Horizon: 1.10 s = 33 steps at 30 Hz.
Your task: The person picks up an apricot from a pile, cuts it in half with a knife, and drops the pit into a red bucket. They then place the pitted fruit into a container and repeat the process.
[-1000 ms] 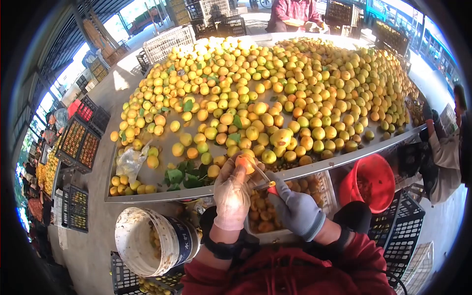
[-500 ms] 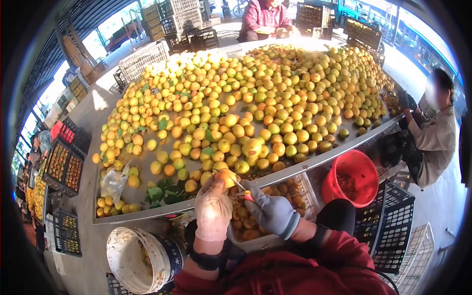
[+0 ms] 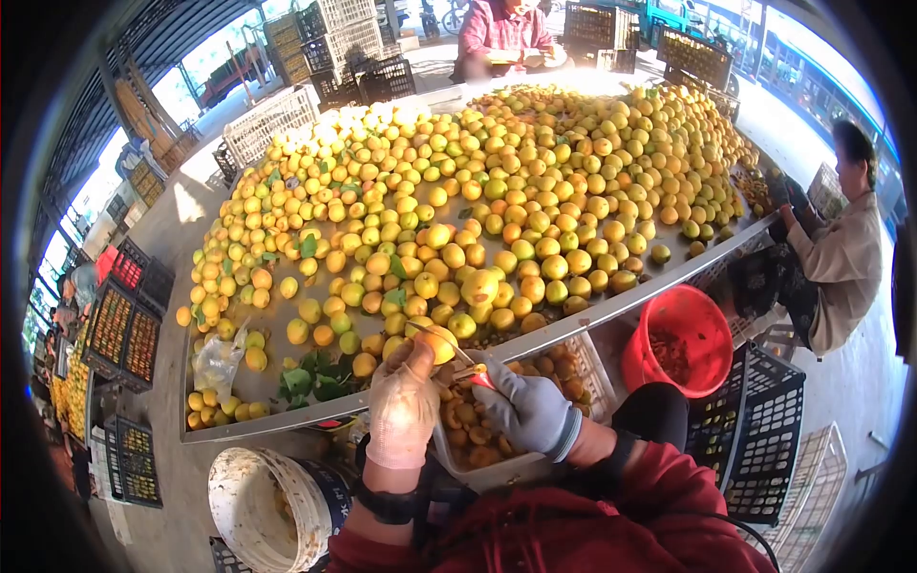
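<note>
Pale-gloved left hand (image 3: 406, 406) clamps its grip round an apricot (image 3: 439, 344) just below the worktop (image 3: 621, 304) edge. The grey-gloved right hand (image 3: 523, 406) is closed on a red-handled knife (image 3: 478, 377), blade touching the fruit. Cutting well likely means following the seam, thumb clear. A white crate (image 3: 597, 372) of cut fruit sits under that edge, with a red bucket (image 3: 638, 355) beside it.

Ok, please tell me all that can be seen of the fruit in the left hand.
The fruit is small, round, orange-yellow and smooth, like an apricot. The left hand, in a pale glove, pinches it between thumb and fingers over the table rim. The thin blade of a red-handled knife, held by the grey-gloved right hand, meets its side. Any cut is too small to see.
</note>
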Each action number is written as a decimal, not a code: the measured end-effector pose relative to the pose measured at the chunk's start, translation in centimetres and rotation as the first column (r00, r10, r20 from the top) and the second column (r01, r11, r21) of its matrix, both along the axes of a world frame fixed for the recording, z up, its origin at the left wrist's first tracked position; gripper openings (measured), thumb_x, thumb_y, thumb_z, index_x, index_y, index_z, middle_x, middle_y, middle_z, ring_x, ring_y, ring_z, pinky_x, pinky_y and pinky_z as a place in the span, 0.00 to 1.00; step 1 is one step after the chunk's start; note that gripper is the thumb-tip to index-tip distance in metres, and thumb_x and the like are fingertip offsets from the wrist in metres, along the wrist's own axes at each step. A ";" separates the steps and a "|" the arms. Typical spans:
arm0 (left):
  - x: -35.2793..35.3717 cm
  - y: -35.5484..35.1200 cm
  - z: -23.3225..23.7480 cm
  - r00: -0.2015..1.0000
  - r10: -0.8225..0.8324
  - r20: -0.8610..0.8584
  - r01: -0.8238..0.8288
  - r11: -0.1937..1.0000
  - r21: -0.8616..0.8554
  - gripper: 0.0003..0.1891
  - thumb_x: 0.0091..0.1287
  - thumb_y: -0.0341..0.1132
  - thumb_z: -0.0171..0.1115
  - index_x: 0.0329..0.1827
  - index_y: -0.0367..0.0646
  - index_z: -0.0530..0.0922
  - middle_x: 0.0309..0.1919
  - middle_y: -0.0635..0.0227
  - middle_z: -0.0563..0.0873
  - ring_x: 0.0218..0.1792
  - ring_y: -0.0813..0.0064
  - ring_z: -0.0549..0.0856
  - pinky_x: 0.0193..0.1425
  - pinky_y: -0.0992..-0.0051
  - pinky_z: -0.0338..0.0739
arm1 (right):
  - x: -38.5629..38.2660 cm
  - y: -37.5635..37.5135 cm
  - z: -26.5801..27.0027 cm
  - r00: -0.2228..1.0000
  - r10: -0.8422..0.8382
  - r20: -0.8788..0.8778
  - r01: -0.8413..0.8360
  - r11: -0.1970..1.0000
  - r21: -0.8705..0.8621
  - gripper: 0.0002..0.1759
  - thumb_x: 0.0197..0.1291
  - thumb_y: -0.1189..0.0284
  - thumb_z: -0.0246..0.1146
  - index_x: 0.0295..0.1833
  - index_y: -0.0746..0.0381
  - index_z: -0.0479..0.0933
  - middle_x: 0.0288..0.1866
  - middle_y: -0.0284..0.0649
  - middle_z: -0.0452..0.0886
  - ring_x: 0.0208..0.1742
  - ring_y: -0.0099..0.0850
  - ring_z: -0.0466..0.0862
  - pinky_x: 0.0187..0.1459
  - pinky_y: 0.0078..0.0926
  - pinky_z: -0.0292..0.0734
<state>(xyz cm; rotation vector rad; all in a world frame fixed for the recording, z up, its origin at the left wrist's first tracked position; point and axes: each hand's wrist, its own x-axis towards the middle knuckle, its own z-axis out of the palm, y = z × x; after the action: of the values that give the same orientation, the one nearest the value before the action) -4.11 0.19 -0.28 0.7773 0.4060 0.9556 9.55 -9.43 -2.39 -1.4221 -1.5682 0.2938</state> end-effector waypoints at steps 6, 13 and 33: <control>0.2 0.0 -0.9 0.993 0.114 -0.014 -0.114 0.994 0.002 0.16 0.62 0.32 0.62 0.50 0.32 0.75 0.44 0.61 0.82 0.45 0.64 0.82 0.53 0.66 0.74 | -0.6 -0.4 -1.1 0.996 0.045 -0.081 -0.049 0.998 -0.044 0.25 0.61 0.67 0.60 0.61 0.67 0.67 0.23 0.52 0.79 0.23 0.45 0.81 0.22 0.36 0.75; 0.1 -0.4 -0.6 0.999 0.021 0.050 -0.020 1.000 -0.007 0.16 0.63 0.37 0.62 0.49 0.35 0.76 0.42 0.59 0.83 0.46 0.64 0.81 0.51 0.63 0.75 | -0.7 0.0 -0.6 0.986 0.038 -0.164 -0.058 0.991 -0.122 0.23 0.61 0.65 0.58 0.56 0.69 0.70 0.23 0.52 0.79 0.23 0.46 0.81 0.23 0.39 0.74; 0.9 -0.8 -4.2 0.975 0.176 -0.137 -0.183 0.982 -0.038 0.13 0.67 0.33 0.56 0.49 0.33 0.76 0.44 0.60 0.82 0.43 0.65 0.81 0.53 0.67 0.73 | -1.2 0.9 -2.4 0.961 -0.142 0.238 0.173 0.978 -0.114 0.16 0.62 0.61 0.55 0.48 0.60 0.66 0.17 0.44 0.77 0.17 0.46 0.77 0.17 0.43 0.69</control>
<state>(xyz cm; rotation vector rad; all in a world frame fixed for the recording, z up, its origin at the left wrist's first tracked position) -3.19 -0.56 -4.52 0.7697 0.6230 1.0607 8.32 -8.56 -4.77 -1.7268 -1.6305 0.1453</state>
